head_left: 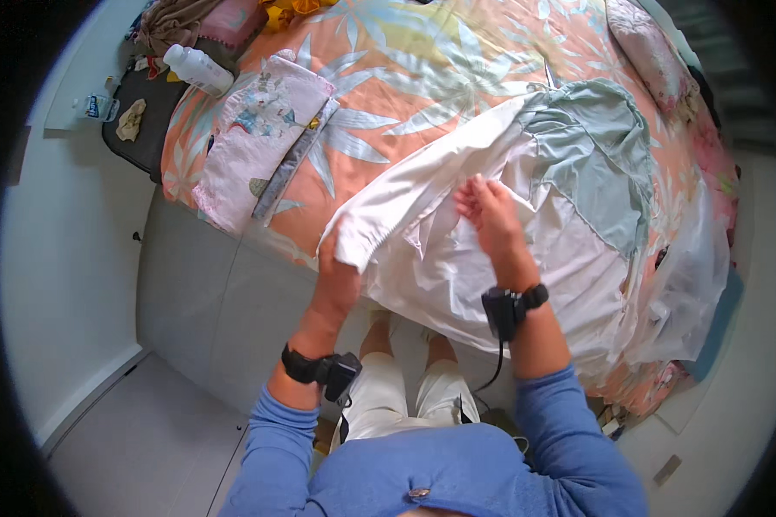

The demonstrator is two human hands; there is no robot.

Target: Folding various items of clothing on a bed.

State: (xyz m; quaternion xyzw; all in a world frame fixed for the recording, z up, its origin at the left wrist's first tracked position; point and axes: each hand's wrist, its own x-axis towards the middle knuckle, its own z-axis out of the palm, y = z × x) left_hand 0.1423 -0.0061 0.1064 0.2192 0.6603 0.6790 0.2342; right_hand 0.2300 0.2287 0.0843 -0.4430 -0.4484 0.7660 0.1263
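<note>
A thin white and pale green jacket lies spread over the near side of the bed, its green part at the far right. One long white sleeve stretches toward me and to the left. At its gathered cuff, my left hand grips the sleeve end, the fingers partly hidden by the cloth. Over the white body of the jacket is my right hand, its fingers curled in and nothing visible between them. A black strapped device sits on each wrist.
The bed has an orange flowered sheet. Folded pink clothes and a white bottle are at the left. A clear plastic bag hangs at the right edge, below a floral pillow. A dark chair seat stands left of the bed.
</note>
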